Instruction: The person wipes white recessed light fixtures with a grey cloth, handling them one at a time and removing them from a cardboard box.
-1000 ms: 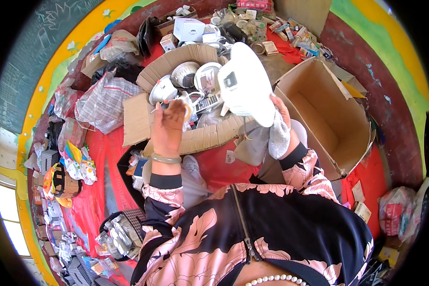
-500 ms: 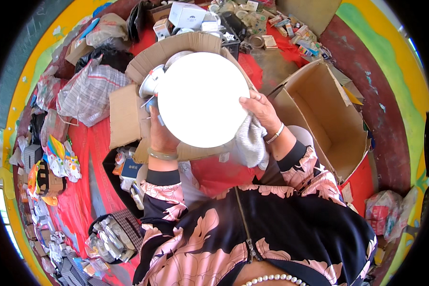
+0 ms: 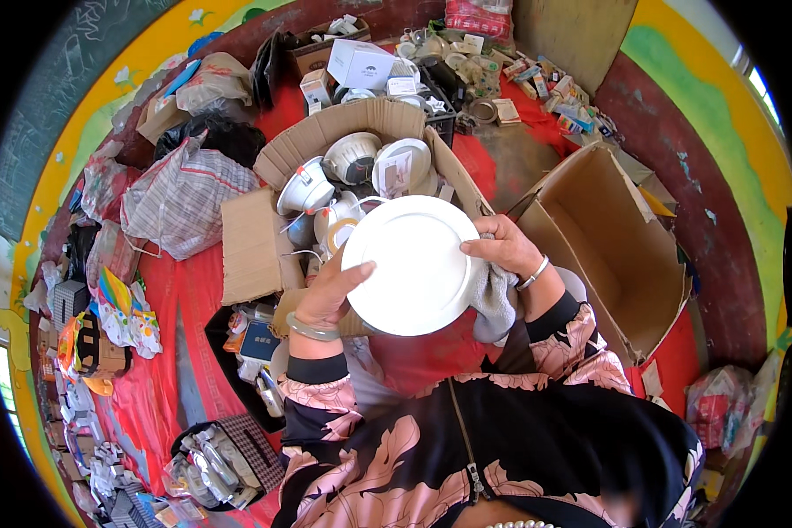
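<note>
Your left hand (image 3: pixel 324 297) and right hand (image 3: pixel 509 251) gripped opposite edges of the white round downlight (image 3: pixel 412 268), presumably to balance it, above the near side of the cardboard carton (image 3: pixel 304 136) holding other fixtures (image 3: pixel 354 158); a grey cloth (image 3: pixel 495 306) hung beneath your right hand.

Both hands (image 3: pixel 324 295) (image 3: pixel 508 247) grip from opposite sides, thumbs (image 3: pixel 357 275) pointing inward.

A plain white round disc (image 3: pixel 411 264); at its four o'clock, a grey cloth (image 3: pixel 495 304); at ten, a grey-and-white checked woven bag (image 3: pixel 189 198); at five, a pink-flowered black satiny jacket (image 3: pixel 537 431).
</note>
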Motion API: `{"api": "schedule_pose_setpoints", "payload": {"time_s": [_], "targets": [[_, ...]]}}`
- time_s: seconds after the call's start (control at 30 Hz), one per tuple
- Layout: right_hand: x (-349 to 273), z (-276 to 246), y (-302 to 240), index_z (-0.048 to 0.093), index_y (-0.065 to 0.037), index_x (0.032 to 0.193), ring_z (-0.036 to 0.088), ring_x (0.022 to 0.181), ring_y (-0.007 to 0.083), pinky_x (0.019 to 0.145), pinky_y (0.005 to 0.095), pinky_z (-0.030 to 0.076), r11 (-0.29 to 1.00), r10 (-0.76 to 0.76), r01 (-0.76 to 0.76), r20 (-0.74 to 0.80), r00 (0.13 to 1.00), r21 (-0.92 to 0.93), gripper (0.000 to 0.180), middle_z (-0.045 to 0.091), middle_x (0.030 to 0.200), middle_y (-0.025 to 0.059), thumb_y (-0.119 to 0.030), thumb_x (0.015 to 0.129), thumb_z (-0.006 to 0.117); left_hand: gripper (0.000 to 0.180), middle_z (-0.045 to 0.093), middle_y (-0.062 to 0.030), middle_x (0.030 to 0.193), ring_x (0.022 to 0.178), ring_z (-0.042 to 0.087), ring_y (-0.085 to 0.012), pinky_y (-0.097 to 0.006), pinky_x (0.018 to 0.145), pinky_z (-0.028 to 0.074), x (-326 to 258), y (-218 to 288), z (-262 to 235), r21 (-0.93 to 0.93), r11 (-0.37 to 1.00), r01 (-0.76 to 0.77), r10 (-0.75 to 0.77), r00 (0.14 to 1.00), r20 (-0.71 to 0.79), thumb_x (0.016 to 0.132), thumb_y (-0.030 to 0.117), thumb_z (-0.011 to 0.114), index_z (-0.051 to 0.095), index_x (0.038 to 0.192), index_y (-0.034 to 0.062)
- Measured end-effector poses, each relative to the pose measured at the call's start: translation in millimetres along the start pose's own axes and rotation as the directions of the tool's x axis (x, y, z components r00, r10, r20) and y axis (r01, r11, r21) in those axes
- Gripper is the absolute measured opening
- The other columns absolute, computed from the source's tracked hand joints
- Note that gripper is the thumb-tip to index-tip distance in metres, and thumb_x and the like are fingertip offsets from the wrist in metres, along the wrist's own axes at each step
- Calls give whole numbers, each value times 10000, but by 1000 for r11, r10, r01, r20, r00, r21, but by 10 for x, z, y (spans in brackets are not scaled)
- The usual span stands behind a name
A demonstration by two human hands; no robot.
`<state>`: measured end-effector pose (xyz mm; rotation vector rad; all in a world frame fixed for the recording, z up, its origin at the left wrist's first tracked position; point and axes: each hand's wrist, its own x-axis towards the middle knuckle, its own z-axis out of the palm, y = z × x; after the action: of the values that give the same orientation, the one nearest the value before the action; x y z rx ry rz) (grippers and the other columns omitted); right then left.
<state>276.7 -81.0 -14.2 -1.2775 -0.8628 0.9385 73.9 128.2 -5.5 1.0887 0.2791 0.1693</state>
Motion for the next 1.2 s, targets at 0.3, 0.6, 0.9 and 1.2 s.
{"api": "schedule_pose_setpoints", "payload": {"time_s": [0.3,0.6,0.9,1.2], "targets": [[188,-77,-552,590,-14,1116,559,646,90,575,216,465,938,-109,229,-408,906,260,345,643,832,46,-292,912,563,594,546,-200,1224,1101,566,-283,-392,945,470,65,223,-17,-224,928,-299,226,926,-301,848,258,633,407,1298,-57],[301,-481,-187,593,-61,1046,505,595,127,553,256,407,601,-213,472,-441,872,645,195,596,794,23,-158,881,555,640,449,-126,1336,1195,487,-263,-401,964,455,107,776,431,-260,567,-782,625,614,-482,891,413,555,350,1364,34],[395,-118,-177,593,-52,1022,527,657,144,655,276,457,704,-305,351,-183,934,617,221,577,759,41,-73,827,492,751,347,-98,1421,1294,360,-259,-417,1070,309,289,635,499,0,508,-861,722,426,-546,894,564,477,273,1414,62],[709,734,-647,589,23,1041,580,711,119,656,232,473,953,-139,136,-7,990,270,240,649,918,85,-169,898,584,694,320,-171,1413,1277,364,-275,-400,1053,296,447,493,455,258,493,-831,808,327,-491,957,549,310,209,1422,42]]}}
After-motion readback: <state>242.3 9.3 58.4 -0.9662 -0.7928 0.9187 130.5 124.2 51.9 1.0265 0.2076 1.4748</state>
